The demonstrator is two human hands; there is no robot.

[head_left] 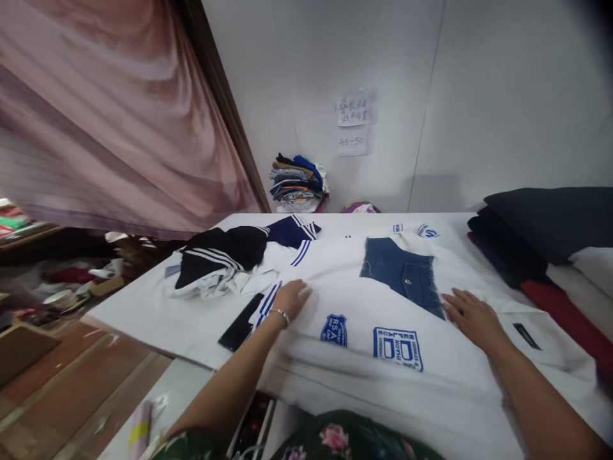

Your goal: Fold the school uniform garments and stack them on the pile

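Observation:
A white garment [349, 287] lies spread on the table before me. It carries blue printed badges, blue stripes at the left and a frayed denim patch [402, 271] with a button. My left hand [291, 300] rests on its left part near the blue stripes, fingers stretched out. On the right, my right hand [472, 313] lies flat beside the denim patch, fingers apart, touching the white cloth. Neither hand grips anything. A flat black rectangular thing [239, 324] lies left of my left hand, partly under the cloth's striped edge.
Black-and-white clothes [223, 255] lie heaped at the table's left, with a navy striped piece [290, 230] behind. Folded dark cloths [550, 223] and a red one [560, 313] are stacked right. A clothes pile [297, 182] stands by the wall. A pink curtain [119, 115] hangs left.

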